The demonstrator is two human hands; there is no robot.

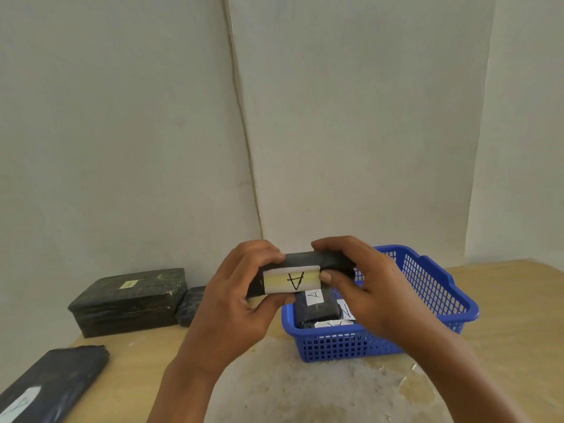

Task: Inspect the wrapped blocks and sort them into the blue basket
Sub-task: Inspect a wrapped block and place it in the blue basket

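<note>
In the middle of the frame both hands hold up one black wrapped block above the near left corner of the blue basket. The left hand grips its left end, with the fingers curled over the top edge and the thumb under the bottom edge. The right hand grips its right end, fingers curled over the top and the thumb pressed on the front face, just beside the label. This label is white and yellowish and carries a handwritten letter A that appears upside down.

The basket stands on the wooden tabletop at the lower right of the middle. It has walls of open grid. Inside it lie several black wrapped blocks with white labels; how many there are I cannot tell, because the right hand covers a part of them.

At the left of the frame a large dark wrapped box with a small label on top stands near the wall, and a smaller dark block is just beside it on the right. At the lower left corner a long dark wrapped packet lies on the tabletop, with a white label.
</note>
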